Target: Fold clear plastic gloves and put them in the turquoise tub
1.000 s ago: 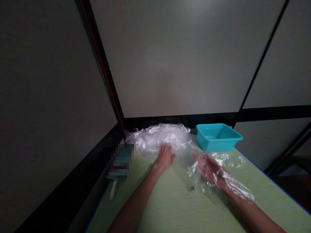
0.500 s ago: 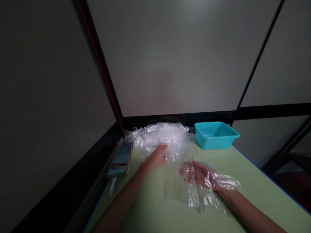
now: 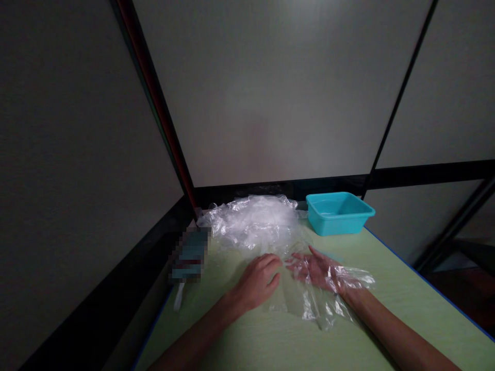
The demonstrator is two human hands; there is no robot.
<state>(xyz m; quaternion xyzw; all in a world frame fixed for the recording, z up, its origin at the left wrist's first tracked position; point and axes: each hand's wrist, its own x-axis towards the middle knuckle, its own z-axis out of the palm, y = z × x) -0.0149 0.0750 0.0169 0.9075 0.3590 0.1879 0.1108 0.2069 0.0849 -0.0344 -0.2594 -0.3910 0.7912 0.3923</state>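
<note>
My right hand [image 3: 317, 269] wears a loose clear plastic glove [image 3: 350, 281] and lies open over the green table [image 3: 270, 335], fingers stretched toward the left. My bare left hand [image 3: 258, 281] sits just beside it with fingers curled, pinching a thin clear plastic sheet or glove [image 3: 288, 296] that lies flat between the two hands. Behind them a heap of crumpled clear plastic gloves [image 3: 255, 221] rests at the table's far edge.
A turquoise plastic tub [image 3: 338, 212] stands at the far right of the table. A pixelated blue and red object [image 3: 190, 255] and a white utensil [image 3: 178, 298] sit at the left edge. Grey partition walls with black frames close in on the table.
My left hand has pulled back from the plastic heap toward me, drawing a clear piece along. My gloved right hand has moved left and lowered until it lies next to the left hand.
</note>
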